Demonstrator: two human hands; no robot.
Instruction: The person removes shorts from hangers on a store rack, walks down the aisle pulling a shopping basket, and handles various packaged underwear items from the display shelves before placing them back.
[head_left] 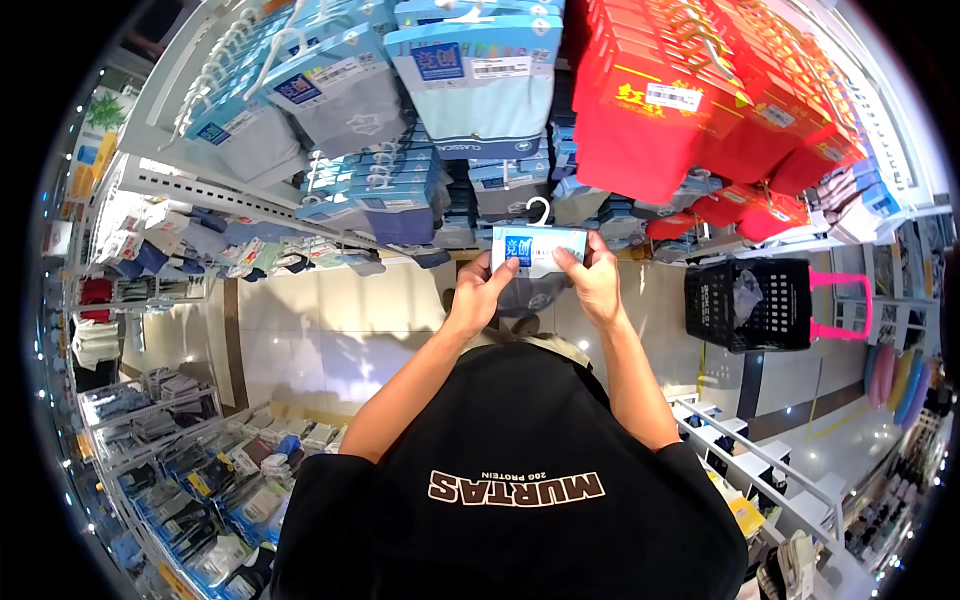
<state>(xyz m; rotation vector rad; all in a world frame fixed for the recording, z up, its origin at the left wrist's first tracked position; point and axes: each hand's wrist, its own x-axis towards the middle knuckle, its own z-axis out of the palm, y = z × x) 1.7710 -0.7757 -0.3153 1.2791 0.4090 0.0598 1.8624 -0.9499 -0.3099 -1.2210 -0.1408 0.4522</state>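
Note:
A hanging pack of grey underwear (pixel 525 296) with a light blue card header (pixel 560 240) and a white plastic hook (pixel 538 209) is held out in front of my chest. My left hand (pixel 482 290) grips the card's left edge, thumb on its front beside the dark blue logo. On the right edge, my right hand (pixel 597 278) pinches the card with its thumb near the barcode label. Both hands are closed on the same pack, and the fingers behind the card are hidden. The grey cloth hangs below the card, between my wrists.
Racks ahead carry blue-carded packs (pixel 475 90) and red packs (pixel 640 130) on hooks. A black shopping basket (pixel 750 335) with a pink handle (pixel 868 305) stands on the tiled floor to the right. Shelves of packaged goods (pixel 225 480) lie at lower left; a white rail (pixel 770 455) is at lower right.

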